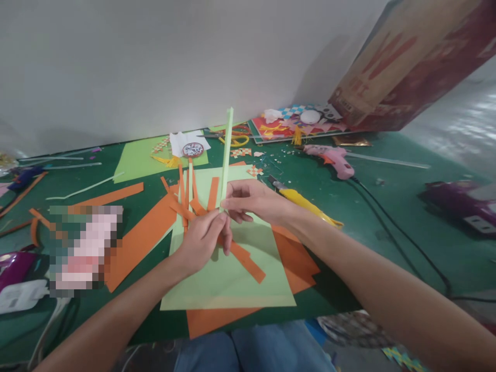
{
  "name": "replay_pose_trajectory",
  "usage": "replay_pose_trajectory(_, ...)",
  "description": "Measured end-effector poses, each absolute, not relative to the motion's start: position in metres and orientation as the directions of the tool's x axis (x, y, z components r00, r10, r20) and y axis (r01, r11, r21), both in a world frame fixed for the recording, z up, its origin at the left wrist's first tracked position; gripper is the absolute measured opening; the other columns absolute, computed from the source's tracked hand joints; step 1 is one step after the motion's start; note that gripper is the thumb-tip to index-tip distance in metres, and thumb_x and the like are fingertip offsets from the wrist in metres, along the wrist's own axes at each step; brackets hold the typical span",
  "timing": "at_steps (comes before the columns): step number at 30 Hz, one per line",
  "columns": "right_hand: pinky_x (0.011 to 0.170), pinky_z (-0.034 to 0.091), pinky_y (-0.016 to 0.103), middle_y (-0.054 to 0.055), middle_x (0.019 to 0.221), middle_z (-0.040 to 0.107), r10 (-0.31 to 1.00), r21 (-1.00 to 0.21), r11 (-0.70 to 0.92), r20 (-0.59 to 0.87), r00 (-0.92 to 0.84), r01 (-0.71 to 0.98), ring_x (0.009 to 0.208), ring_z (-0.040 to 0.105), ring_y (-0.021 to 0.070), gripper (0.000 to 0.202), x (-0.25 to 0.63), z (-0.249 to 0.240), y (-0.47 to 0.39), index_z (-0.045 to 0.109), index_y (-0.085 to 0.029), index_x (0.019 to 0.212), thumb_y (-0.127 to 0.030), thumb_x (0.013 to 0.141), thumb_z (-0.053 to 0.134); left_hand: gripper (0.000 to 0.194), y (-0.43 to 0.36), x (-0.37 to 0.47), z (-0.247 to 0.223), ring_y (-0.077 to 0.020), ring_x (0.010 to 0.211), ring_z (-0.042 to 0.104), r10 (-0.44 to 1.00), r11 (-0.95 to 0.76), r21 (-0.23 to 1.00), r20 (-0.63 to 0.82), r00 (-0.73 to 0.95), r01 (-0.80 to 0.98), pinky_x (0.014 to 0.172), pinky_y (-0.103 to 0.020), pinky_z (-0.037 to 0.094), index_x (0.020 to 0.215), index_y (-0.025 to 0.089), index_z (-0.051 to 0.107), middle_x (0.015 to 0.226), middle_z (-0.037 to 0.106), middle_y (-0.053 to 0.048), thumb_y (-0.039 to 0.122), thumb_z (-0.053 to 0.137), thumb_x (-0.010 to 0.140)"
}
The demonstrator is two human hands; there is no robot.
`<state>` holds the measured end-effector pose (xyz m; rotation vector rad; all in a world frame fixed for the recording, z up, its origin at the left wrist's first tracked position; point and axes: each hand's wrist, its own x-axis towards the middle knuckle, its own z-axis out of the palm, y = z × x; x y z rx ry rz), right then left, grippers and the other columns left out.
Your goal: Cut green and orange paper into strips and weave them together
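A narrow pale green paper strip (pixel 227 155) stands upright between my hands, with a crease visible along its length. My left hand (pixel 203 235) is closed, its thumb and finger pinching the strip's lower end. Just above that, the fingertips of my right hand (pixel 251 199) grip the same strip from the right side. Beneath both hands lies a light green sheet (pixel 232 289). Several orange paper strips (pixel 248 261) are scattered over it, some partly hidden by my left hand. Wider orange paper (pixel 141 243) sticks out at the left.
A yellow-handled cutter (pixel 310 206) lies to the right, with a pink glue gun (pixel 329 157) and its cable beyond. Yellow-handled scissors (pixel 236 139) rest near the wall. A paper bag (pixel 406 67) stands at the back right. A blurred pinkish object (pixel 89 250) is at left.
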<state>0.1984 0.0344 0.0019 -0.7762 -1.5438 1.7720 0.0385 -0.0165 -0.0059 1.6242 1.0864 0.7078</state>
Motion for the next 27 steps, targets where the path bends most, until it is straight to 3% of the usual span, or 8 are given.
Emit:
replay_pose_trajectory(12,0.036,0.027,0.018,-0.005,0.044,0.054,0.783,-0.995,-0.047,0.015,-0.621,-0.084,0.038,0.041,0.0042,0.031,0.2029,0.0007,0.0383,0.050,-0.016,0.063,-0.035,0.067,0.074,0.029,-0.0165,0.0386,-0.0063,-0.0106,0.048,0.052,0.904,-0.047,0.956,-0.083,0.420,0.290,0.054,-0.024,0.043,0.069,0.019,0.043,0.052,0.054,0.003,0.030,0.032,0.093)
replay_pose_trajectory(18,0.035,0.028,0.017,-0.004,0.046,0.054,0.765,-0.999,-0.024,-0.001,-0.643,-0.028,0.040,0.046,0.0054,0.030,0.2026,0.0020,0.0359,0.051,-0.016,0.064,-0.036,0.069,0.073,0.029,-0.0161,0.0391,-0.0076,-0.0104,0.047,0.052,0.911,-0.056,0.958,-0.066,0.406,0.281,0.054,-0.023,0.044,0.068,0.019,0.044,0.051,0.053,0.003,0.030,0.033,0.093)
replay_pose_trajectory(27,0.034,0.027,0.018,-0.005,0.046,0.053,0.774,-0.995,0.002,0.062,-0.630,-0.096,0.039,0.044,0.0052,0.032,0.2028,-0.0013,0.0384,0.051,-0.016,0.065,-0.038,0.069,0.073,0.032,-0.0161,0.0401,-0.0061,-0.0101,0.045,0.052,0.919,-0.039,0.958,-0.077,0.386,0.283,0.051,-0.022,0.043,0.069,0.019,0.047,0.049,0.052,0.004,0.036,0.035,0.093)
